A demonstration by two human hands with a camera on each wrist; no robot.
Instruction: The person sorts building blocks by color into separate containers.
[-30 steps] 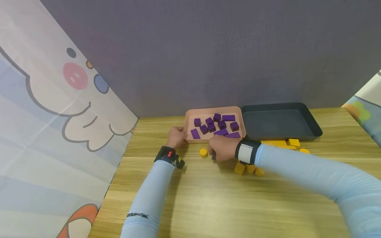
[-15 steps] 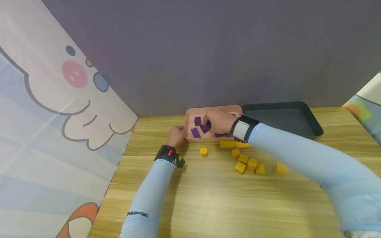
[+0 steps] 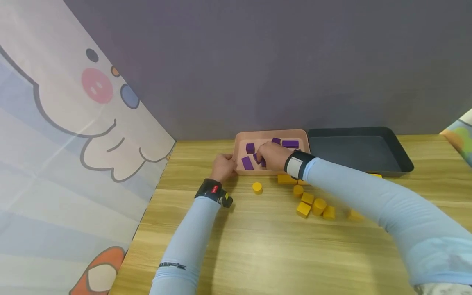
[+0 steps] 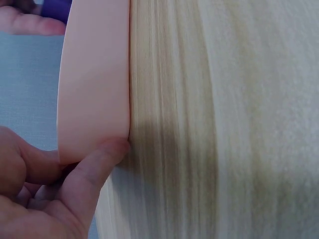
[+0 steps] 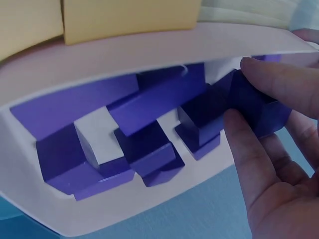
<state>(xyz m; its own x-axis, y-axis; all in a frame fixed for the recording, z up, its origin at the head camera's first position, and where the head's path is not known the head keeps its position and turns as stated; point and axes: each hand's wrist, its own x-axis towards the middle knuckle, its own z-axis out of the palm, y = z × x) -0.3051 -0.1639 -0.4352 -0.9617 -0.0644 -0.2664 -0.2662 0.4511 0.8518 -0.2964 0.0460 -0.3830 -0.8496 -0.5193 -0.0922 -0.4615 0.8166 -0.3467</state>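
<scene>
In the head view, the left hand (image 3: 223,168) is at the left end of a pink tray (image 3: 254,173), its fingertips on the tray's end. The right hand (image 3: 274,156) reaches in over the tray, fingers pointing down among the purple blocks. A purple cube (image 3: 250,148) and a flat purple piece (image 3: 247,163) lie inside, to the left of that hand. A black tray (image 3: 355,151) stands just beside the pink one, on its right. In front, on the wooden table (image 3: 258,246), a yellow disc (image 3: 257,188) lies by itself and a cluster of yellow blocks (image 3: 304,209) sits farther right, partly hidden by the right forearm. A grey wall (image 3: 280,65) rises behind.

In the left wrist view, the left hand's thumb and finger are clamped on the end of the pink tray. At the upper left corner, fingers of the other hand show against a bit of purple.

In the right wrist view, the right hand's thumb and finger pinch a dark purple block (image 5: 254,107) inside the tray; whether it touches the tray floor I cannot tell. Other purple blocks lie close together beside it, some touching.
</scene>
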